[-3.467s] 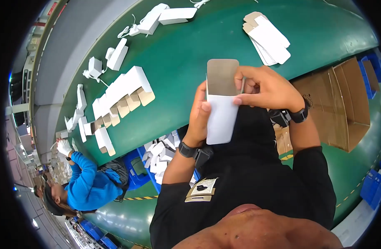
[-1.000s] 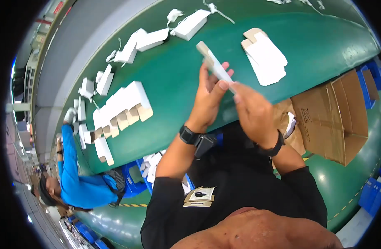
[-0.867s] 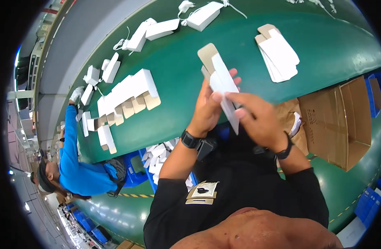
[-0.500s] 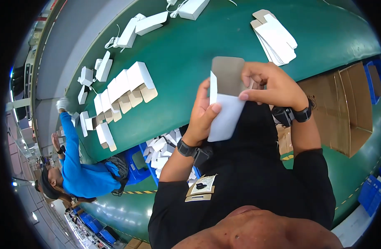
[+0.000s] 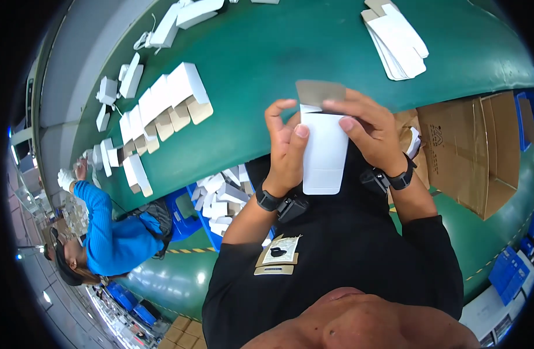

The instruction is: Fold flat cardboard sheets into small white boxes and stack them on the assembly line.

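Between my two hands, in front of my body, is a small white cardboard box (image 5: 324, 156) with its front panel facing up to me. At its far end a grey-brown lid flap (image 5: 319, 93) stands up, blurred a little. My left hand (image 5: 287, 145) grips the box's left side, thumb on the front edge and index finger raised beside the flap. My right hand (image 5: 368, 129) holds the upper right edge, thumb on the front corner and fingers curled near the flap. What the fingers behind the box touch is hidden.
On the green table (image 5: 267, 70) lie a stack of flat white cartons (image 5: 395, 43) and a row of opened white boxes (image 5: 162, 104). A blue bin of white boxes (image 5: 223, 198) is below the edge. Large brown carton (image 5: 453, 145) at right; a co-worker in blue (image 5: 113, 232) at left.
The box has turned more upright, and its flap has tipped so the opening looks narrower. My right hand has shifted onto the box's right edge. The co-worker's raised arm has come down.
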The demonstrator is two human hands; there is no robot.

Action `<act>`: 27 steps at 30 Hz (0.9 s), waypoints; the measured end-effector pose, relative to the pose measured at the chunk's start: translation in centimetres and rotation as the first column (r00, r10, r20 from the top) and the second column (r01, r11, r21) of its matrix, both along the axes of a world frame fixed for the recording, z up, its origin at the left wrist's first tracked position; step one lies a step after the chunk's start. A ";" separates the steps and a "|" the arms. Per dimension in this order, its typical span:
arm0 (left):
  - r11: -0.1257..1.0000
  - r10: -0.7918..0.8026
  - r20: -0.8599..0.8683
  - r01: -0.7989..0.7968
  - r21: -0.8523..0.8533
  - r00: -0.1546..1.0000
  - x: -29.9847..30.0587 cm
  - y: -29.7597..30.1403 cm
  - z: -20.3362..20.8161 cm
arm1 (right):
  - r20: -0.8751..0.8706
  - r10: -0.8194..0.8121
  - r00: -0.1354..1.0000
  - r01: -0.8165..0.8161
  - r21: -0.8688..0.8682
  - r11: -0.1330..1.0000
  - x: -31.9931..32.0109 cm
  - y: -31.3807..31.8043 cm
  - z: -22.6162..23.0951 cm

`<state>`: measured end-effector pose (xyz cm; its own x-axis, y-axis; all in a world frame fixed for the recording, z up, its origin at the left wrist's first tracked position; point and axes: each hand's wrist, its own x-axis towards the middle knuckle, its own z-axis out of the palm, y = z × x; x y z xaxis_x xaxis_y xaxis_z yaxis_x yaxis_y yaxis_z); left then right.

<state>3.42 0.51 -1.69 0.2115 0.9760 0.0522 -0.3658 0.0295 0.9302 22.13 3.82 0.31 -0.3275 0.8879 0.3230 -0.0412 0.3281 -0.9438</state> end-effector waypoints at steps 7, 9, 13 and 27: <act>0.993 0.015 0.089 -0.025 0.118 0.996 0.4 0.2 0.5 | -0.161 0.017 0.987 -0.008 0.055 0.998 -0.3 0.5 0.8; 0.984 0.050 0.028 -0.054 0.167 0.998 0.3 -0.1 0.5 | -0.077 0.016 0.997 -0.014 0.023 1.000 -0.1 0.9 1.2; 0.958 0.043 -0.065 -0.023 0.286 0.997 0.3 0.3 0.7 | -0.150 -0.048 0.987 0.027 -0.143 0.989 -0.1 0.5 2.5; 0.919 0.088 -0.163 -0.017 0.393 0.983 1.7 0.9 0.7 | -0.238 0.077 0.968 -0.148 -0.297 0.943 2.5 2.3 2.6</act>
